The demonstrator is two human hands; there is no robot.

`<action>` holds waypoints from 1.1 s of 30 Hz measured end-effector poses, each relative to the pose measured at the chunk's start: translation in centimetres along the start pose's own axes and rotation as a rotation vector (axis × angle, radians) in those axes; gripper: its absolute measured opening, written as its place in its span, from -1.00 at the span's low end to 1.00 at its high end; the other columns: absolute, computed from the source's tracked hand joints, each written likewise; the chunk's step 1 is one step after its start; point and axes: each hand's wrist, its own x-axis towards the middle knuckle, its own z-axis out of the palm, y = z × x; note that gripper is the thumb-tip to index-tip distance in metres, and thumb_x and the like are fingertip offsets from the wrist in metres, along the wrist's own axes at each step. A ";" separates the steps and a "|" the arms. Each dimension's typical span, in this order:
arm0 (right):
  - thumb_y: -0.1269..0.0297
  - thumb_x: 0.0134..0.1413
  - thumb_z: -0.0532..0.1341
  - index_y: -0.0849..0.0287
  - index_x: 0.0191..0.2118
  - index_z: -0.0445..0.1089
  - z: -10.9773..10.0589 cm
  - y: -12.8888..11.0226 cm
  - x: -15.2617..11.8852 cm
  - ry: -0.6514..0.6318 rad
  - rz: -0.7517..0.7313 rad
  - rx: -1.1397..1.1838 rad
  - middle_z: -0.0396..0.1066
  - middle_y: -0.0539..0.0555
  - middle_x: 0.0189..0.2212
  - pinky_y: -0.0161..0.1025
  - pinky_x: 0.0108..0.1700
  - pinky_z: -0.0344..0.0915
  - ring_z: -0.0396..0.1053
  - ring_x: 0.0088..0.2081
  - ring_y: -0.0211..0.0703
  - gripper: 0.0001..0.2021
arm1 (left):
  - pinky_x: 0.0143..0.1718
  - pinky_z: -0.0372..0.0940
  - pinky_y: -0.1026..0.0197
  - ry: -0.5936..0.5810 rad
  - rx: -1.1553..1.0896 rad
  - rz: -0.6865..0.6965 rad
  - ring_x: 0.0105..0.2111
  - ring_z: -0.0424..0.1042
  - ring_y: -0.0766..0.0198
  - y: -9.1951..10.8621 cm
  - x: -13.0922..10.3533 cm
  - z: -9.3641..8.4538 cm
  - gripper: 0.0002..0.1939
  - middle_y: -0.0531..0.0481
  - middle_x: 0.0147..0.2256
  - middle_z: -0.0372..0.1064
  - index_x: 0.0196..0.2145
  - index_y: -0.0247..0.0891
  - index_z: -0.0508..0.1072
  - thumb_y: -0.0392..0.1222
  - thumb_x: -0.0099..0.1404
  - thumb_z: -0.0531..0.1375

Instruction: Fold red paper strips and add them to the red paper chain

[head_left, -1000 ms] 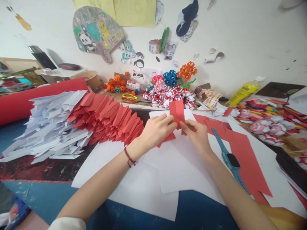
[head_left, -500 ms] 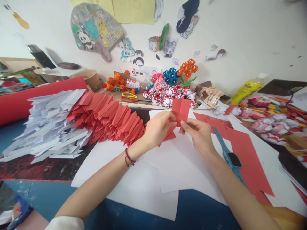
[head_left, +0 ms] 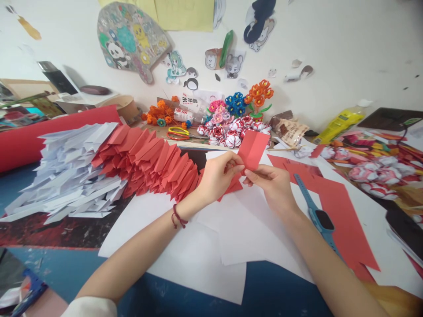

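A small creased red paper piece (head_left: 254,149) is held upright and tilted to the right between both hands. My left hand (head_left: 218,174) pinches its lower left corner. My right hand (head_left: 272,184) grips the bottom edge between thumb and fingers, close to the left fingertips. Beneath the hands lie white sheets (head_left: 261,229) and a few more red pieces (head_left: 231,187). To the left sits a long row of folded red papers (head_left: 148,160), with a heap of folded white papers (head_left: 72,171) beside it.
A blue watch (head_left: 322,219) lies on white and red sheets (head_left: 346,220) to the right. Behind the hands are red-and-white paper flowers (head_left: 233,138) and a plastic bottle (head_left: 190,116). A yellow bottle (head_left: 343,121) leans at back right.
The red paper piece has tilted to the right and its top edge has risen slightly. My right hand has shifted slightly left, nearer to the left fingertips.
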 end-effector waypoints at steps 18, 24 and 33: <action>0.20 0.00 0.37 0.20 -0.40 0.55 0.1 0.1 0.0 -0.092 0.030 0.031 0.47 0.05 -0.53 -0.23 -0.42 0.28 0.36 -0.48 -0.19 -0.84 | -0.40 0.18 0.33 -0.007 -0.031 -0.003 -0.47 0.27 0.41 0.5 -0.3 0.0 -0.96 0.10 -0.49 0.34 -0.35 -0.26 0.41 -0.26 0.27 0.19; 0.25 0.02 0.36 0.19 -0.34 0.55 0.2 0.1 0.0 -0.080 0.002 0.069 0.45 0.02 -0.56 -0.23 -0.45 0.26 0.35 -0.51 -0.22 -0.88 | -0.41 0.23 0.36 0.031 -0.153 -0.120 -0.48 0.36 0.41 0.2 -0.1 0.1 -0.75 0.10 -0.45 0.41 -0.20 -0.23 0.30 -0.13 0.23 0.27; 0.26 0.01 0.36 0.21 -0.31 0.55 0.1 0.0 -0.1 -0.075 0.003 0.053 0.44 0.02 -0.56 -0.25 -0.44 0.25 0.34 -0.51 -0.23 -0.86 | -0.46 0.15 0.34 -0.078 -0.180 -0.161 -0.52 0.28 0.41 -0.3 0.1 -0.1 -0.70 0.04 -0.52 0.38 -0.45 -0.32 0.40 -0.02 0.30 0.19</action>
